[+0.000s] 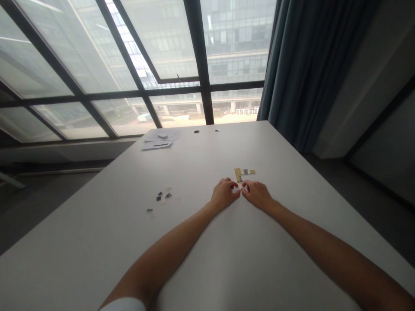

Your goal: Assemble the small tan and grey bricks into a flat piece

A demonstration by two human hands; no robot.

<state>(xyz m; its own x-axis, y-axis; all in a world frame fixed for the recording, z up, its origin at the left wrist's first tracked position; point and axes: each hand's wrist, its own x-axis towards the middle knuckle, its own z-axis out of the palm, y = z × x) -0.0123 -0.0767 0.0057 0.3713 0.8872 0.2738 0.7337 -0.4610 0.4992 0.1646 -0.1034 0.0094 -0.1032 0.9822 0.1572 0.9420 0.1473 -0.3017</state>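
My left hand (pixel 226 192) rests on the white table (pixel 201 250) with its fingers curled toward the thumb. Facing it, my right hand (pixel 256 193) is bent in the same way, and the fingertips of both almost meet. Whatever is pinched between them is too small to make out. Just beyond the fingertips lies a flat group of small yellow tile-like pieces (pixel 237 171), joined by a dark grey piece (pixel 245 172) and another yellow piece (pixel 252 172). A short yellow and grey part (pixel 239 178) of this group reaches down toward my hands.
Loose small dark pieces (pixel 158 198) and a pale piece (pixel 163 200) are scattered left of my left hand. One grey piece (pixel 149 210) lies apart. Papers (pixel 157 145) with a white object (pixel 162 136) sit at the far left. Beyond are windows and a curtain (pixel 292 77).
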